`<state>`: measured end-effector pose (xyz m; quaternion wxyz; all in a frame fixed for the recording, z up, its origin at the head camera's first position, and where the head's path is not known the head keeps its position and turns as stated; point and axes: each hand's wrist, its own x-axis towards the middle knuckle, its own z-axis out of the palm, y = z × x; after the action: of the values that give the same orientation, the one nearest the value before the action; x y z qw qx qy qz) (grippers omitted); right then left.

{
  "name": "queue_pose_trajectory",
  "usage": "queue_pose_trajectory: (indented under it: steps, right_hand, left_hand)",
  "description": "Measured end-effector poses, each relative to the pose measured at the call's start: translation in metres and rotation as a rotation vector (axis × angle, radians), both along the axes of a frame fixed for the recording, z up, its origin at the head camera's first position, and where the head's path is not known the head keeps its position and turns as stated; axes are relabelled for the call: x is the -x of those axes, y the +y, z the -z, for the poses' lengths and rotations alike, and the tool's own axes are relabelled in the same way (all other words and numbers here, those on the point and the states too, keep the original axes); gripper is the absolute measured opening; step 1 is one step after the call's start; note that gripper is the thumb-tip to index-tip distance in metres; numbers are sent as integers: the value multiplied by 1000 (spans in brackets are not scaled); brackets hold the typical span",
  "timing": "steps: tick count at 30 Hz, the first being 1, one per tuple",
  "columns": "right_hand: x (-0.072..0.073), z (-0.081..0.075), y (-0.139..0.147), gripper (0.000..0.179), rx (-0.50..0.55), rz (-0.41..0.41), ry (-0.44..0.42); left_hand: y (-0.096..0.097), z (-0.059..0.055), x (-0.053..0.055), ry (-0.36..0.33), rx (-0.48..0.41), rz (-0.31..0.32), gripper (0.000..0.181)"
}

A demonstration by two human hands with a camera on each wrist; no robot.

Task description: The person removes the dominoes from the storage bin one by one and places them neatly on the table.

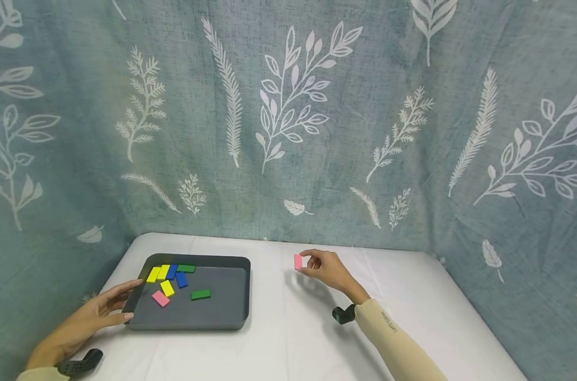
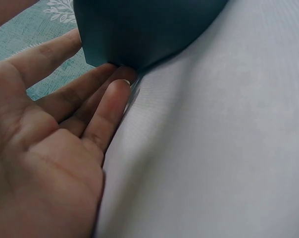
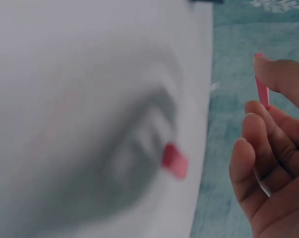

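My right hand (image 1: 327,270) is raised over the white cloth, pinching a pink block (image 1: 298,262) upright between thumb and fingertip. The right wrist view shows this held block (image 3: 262,89) edge-on, while a second, blurred pink block (image 3: 175,161) appears against the cloth. At the left, a dark grey tray (image 1: 221,309) contains several yellow, blue and green blocks and one pink block (image 1: 161,298). My left hand (image 1: 98,312) rests against the tray's left side, its fingers extended and thumb near the front corner. In the left wrist view, fingertips touch the tray's outer wall (image 2: 149,29) low down.
A white cloth (image 1: 278,338) covers the table. Green-blue curtains (image 1: 288,201) with white leaf prints enclose the back and both sides. In the tray, yellow blocks (image 1: 153,274) cluster at the back left, and a green block (image 1: 200,295) lies nearer the middle.
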<state>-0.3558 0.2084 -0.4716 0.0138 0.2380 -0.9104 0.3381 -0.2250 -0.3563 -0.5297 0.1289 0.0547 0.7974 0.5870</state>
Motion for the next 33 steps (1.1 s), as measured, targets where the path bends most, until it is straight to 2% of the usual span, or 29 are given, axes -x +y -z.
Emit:
queue_pose_trajectory:
  steps: [9,15,20,27,33]
  right_hand:
    - [1,15,29,38,-27,66,7]
    - [1,21,45,40,-43,111,-3]
    - [4,24,53,40,-41,135,-14]
    - [7,29,67,43,-29,176,-60]
    - [9,38,77,44,-42,191,-87]
  left_hand:
    - [0,-3,2,7,25,-14,79]
    - [1,0,1,-15,17,-12,79]
    - [1,1,-1,0,12,-10,77]
    - [2,0,-1,4,24,-24,77]
    - [1,2,-2,15,-18,-1,73]
